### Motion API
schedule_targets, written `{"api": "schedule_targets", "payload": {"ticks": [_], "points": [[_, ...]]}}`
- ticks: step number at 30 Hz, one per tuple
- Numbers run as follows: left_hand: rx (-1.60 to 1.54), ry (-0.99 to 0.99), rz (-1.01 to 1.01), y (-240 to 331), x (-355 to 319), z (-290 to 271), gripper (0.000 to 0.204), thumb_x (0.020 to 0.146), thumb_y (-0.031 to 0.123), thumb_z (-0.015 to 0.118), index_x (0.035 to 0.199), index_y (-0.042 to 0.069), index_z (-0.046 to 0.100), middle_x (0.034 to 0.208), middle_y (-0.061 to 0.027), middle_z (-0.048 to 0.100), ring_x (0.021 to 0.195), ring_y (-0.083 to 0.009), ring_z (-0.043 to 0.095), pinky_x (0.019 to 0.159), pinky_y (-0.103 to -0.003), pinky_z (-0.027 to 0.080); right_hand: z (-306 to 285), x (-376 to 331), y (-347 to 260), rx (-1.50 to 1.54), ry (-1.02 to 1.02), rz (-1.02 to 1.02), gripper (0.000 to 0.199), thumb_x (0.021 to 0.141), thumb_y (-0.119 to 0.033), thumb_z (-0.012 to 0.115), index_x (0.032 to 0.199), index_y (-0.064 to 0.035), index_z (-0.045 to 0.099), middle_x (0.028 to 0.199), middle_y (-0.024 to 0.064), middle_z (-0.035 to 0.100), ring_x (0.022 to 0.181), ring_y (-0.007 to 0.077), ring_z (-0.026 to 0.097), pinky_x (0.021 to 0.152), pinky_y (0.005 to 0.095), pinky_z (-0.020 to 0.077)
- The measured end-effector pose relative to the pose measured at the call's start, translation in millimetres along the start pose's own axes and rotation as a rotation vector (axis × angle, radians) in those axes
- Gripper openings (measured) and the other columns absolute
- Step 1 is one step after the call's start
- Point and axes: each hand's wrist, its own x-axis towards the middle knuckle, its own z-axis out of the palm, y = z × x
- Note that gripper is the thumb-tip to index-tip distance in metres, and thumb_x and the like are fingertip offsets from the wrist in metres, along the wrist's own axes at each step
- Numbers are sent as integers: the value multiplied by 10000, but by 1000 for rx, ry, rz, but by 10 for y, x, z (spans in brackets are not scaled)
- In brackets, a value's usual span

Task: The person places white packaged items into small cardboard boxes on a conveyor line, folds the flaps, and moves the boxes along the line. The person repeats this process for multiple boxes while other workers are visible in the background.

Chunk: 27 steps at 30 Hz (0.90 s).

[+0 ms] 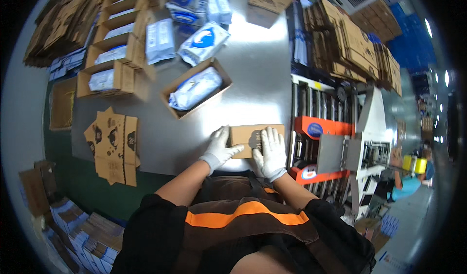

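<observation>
A closed brown cardboard box [242, 137] lies at the near right of the metal table. My left hand [220, 148], in a white glove, grips its left end, fingers along the side and thumb across the near corner. My right hand [271, 152], also gloved, lies flat on the top at the right, fingers stretched toward the far edge. Farther off to the left stands an open cardboard box [221, 69] with a white and blue plastic pack [197, 89] in it. Beyond that box rests another white and blue pack [203, 43], tilted on the table.
More packs [159, 40] lie at the back left, beside a row of open filled boxes [124, 74]. A flattened carton [114, 145] is at the left edge. On the right stands a roller conveyor machine [323, 128] with orange parts, and stacked flat cartons [345, 40] behind it.
</observation>
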Motion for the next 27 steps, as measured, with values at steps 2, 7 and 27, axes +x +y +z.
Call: {"api": "schedule_targets", "payload": {"ticks": [2,7,27], "points": [[38,-106,83,130,149,440,987,872,377,785,1561,-103,268,1559,-306,345,1463,-385,372,1217,-414,323,37,-360,470,-33,85,22,684,879,-305,644,1450,35,481,1489,285,488,1392,462,454,1176,587,307],[-1,-317,11,951,308,1198,1001,921,426,706,1587,-91,167,1599,-344,293,1523,-423,271,1254,-434,238,-218,-864,1396,-86,94,113,587,914,-171,593,1462,10,491,1477,277,505,1389,464,460,1194,561,311],[245,604,81,-372,508,-1854,610,905,337,767,1406,39,587,1371,-194,538,1300,-324,533,1074,-427,453,3,3248,-1016,120,-763,-52,607,996,-595,451,1006,-90,787,1008,191,755,925,358,726,884,443,555]]}}
